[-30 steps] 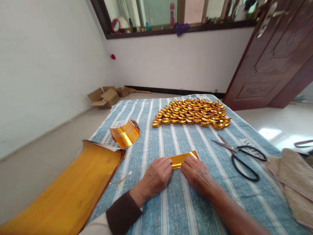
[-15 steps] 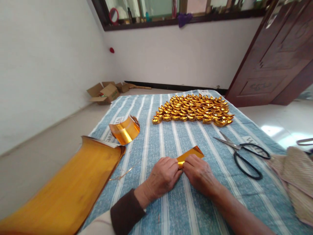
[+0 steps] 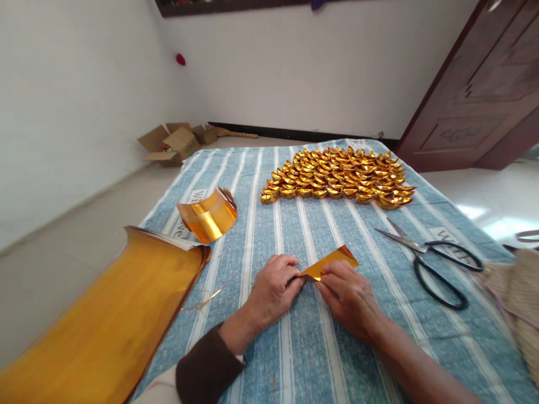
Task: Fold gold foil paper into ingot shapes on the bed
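A small folded piece of gold foil paper (image 3: 337, 256) lies between my two hands, low over the striped cloth. My left hand (image 3: 275, 289) is closed, pinching the paper's left end, which narrows to a point. Closed as well, my right hand (image 3: 347, 292) grips the lower edge near the middle, its fingers partly covering the sheet. Beyond my hands sit several rows of folded gold paper ingots (image 3: 337, 177). To the left stands a curled stack of gold foil strips (image 3: 209, 216). Black-handled scissors (image 3: 421, 248) rest with their blades apart to the right of my right hand.
Large gold foil sheets (image 3: 113, 314) hang over the table's left side. Thin foil scraps (image 3: 206, 300) lie near them on the blue striped cloth (image 3: 252, 235). A beige cloth (image 3: 520, 303) is at the right edge. Cardboard boxes (image 3: 181, 143) stand on the floor at the back left.
My left hand has slid to the paper's left tip, and more of the gold paper shows between my hands. The camera view has tilted down slightly.
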`<action>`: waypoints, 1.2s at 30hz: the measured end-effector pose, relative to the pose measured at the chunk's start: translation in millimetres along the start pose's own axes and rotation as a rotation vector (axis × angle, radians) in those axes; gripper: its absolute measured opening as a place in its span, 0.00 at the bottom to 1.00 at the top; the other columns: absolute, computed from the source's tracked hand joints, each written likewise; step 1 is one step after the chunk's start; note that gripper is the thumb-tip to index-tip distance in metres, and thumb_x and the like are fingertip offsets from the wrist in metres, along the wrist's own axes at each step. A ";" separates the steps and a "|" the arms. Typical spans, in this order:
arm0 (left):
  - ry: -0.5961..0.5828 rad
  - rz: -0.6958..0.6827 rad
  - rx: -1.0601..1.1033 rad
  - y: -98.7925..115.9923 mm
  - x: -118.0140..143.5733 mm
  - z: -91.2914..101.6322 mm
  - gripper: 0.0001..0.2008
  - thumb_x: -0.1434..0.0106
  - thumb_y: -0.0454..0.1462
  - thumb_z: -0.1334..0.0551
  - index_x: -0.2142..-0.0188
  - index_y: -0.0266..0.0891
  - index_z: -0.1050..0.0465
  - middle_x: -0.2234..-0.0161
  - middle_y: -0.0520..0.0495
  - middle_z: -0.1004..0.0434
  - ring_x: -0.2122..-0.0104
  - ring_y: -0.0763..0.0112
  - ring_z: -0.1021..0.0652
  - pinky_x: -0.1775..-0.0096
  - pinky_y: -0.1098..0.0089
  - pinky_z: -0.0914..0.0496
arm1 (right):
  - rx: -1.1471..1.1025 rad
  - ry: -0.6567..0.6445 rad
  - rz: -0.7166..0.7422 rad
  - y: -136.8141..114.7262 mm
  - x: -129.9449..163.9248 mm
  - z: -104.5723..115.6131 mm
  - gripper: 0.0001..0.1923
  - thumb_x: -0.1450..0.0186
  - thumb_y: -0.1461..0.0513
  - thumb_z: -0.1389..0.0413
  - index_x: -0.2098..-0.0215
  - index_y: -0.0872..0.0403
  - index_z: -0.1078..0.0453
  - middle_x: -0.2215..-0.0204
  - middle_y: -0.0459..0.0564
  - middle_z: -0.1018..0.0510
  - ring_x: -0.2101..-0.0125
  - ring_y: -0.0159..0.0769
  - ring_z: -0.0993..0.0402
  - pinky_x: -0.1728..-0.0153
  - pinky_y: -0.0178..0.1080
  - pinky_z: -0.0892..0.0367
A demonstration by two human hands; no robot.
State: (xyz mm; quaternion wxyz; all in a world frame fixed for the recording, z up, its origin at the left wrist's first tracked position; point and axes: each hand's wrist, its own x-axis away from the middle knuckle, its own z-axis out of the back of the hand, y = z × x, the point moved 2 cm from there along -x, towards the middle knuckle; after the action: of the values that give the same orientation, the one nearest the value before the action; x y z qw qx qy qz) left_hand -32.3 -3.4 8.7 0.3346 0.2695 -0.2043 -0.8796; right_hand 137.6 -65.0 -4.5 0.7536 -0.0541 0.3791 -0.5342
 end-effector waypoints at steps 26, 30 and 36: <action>0.077 0.107 -0.099 -2.4 -2.9 -11.6 0.08 0.37 0.34 0.38 0.73 0.38 0.33 0.51 0.39 0.26 0.52 0.56 0.27 0.52 0.50 0.29 | 0.094 0.058 -0.026 -1.9 -1.8 -2.2 0.11 0.30 0.66 0.51 0.68 0.53 0.30 0.73 0.49 0.28 0.69 0.37 0.34 0.68 0.39 0.39; 0.088 0.122 -0.112 -0.9 -2.2 -13.2 0.09 0.37 0.33 0.38 0.73 0.38 0.34 0.51 0.38 0.27 0.51 0.55 0.28 0.51 0.50 0.30 | 0.139 0.030 0.007 -1.3 -1.1 -3.8 0.13 0.30 0.66 0.51 0.71 0.53 0.30 0.74 0.49 0.29 0.69 0.37 0.36 0.68 0.39 0.39; 0.094 0.142 -0.135 -0.3 -1.3 -13.3 0.10 0.39 0.31 0.36 0.74 0.38 0.36 0.50 0.36 0.27 0.50 0.53 0.28 0.50 0.49 0.31 | 0.182 -0.007 0.027 -1.2 0.1 -4.7 0.15 0.30 0.66 0.52 0.74 0.54 0.32 0.75 0.50 0.30 0.69 0.37 0.37 0.68 0.39 0.39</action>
State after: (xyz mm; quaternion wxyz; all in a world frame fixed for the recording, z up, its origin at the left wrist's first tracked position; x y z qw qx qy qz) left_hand -23.5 -4.6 -1.3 0.4230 0.2722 -0.1470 -0.8517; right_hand 133.7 -64.0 -7.3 0.7639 0.0181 0.3272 -0.5560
